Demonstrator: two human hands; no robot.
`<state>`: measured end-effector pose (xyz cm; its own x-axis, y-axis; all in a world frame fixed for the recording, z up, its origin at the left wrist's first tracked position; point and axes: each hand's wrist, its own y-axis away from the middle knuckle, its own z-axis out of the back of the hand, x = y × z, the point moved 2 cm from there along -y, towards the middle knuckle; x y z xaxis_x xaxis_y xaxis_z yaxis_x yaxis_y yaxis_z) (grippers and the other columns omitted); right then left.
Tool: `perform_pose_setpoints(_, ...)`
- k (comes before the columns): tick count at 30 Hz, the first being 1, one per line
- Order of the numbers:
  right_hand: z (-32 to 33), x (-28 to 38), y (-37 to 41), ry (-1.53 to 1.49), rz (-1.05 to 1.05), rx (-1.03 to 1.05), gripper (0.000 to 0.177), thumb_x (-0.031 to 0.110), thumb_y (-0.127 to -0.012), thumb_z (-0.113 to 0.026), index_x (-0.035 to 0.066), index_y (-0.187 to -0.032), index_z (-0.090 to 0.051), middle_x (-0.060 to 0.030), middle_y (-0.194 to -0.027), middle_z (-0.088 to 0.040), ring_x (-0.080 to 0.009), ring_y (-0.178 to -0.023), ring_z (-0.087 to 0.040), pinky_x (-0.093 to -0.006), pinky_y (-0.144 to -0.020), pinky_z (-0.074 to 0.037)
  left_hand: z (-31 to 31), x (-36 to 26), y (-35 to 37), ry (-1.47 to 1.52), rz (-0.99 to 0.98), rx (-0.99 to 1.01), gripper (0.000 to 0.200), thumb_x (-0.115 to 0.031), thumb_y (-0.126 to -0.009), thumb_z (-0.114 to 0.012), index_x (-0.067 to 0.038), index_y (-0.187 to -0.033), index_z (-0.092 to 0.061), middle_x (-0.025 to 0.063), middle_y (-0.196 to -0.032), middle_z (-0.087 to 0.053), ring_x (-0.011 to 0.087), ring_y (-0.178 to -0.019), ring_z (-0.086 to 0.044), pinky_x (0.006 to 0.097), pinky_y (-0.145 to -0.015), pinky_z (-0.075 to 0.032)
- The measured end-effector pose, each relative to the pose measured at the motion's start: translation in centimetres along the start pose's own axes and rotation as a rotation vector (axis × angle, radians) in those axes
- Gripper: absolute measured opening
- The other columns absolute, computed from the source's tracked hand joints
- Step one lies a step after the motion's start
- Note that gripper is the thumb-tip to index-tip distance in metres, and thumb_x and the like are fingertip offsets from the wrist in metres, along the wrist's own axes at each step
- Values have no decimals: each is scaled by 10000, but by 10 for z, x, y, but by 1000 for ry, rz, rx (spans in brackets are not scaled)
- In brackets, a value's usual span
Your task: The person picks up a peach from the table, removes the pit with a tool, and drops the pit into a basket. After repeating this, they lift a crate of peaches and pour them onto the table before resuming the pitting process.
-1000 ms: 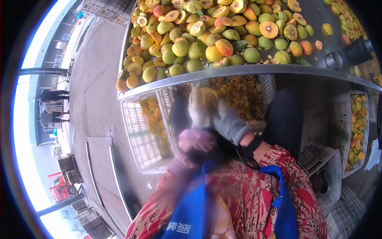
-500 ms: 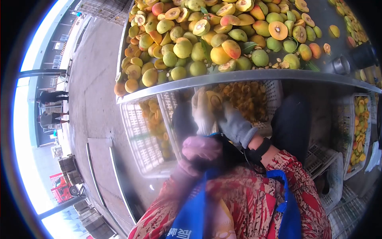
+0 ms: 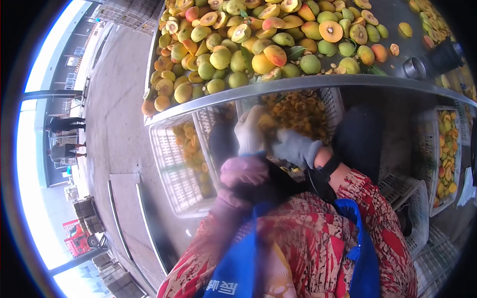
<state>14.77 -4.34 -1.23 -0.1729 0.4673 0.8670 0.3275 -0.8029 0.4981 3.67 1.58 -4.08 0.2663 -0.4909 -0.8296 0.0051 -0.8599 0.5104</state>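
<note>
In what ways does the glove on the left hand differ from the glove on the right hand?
The glove on the left hand is whitish; the one on the right hand is grey. The left hand's glove meets a purple sleeve, while the right hand's glove ends at a bare wrist with a black band. The left hand stands more upright; the right hand lies across. Both hold one yellow fruit.

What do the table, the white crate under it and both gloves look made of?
Table: bare metal, likely stainless steel, grey gleaming rim. Crate: white moulded plastic, lattice walls. Gloves: left hand whitish knit, right hand grey knit, probably cotton, matte.
</note>
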Motion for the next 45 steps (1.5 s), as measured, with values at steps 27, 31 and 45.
perform_pose_setpoints(27,-28,-22,12,-147,-128,-102,216,255,-895,-560,43,-931,-580,-30,-642,-574,-174,-495,-548,-299,-461,-438,14,-4,11,-121,-38,336,323,-264,-859,-639,18,-1014,-617,61,-777,-641,117,-609,-578,236,-550,-466)
perform_pose_setpoints(31,-18,-28,-5,519,-12,-306,368,314,-842,-600,-19,-999,-583,-254,-969,-632,-403,-966,-600,-428,-818,-477,20,23,-23,-114,-40,120,329,-274,-848,-669,27,-977,-633,76,-827,-652,133,-670,-602,250,-600,-485)
perform_pose_setpoints(45,-21,-17,-21,922,-137,-409,282,135,-868,-506,41,-1134,-497,-226,-1019,-644,-372,-975,-626,-442,-826,-495,24,62,-32,-121,3,-8,333,-324,-828,-690,-13,-933,-635,94,-814,-639,151,-710,-604,267,-616,-497)
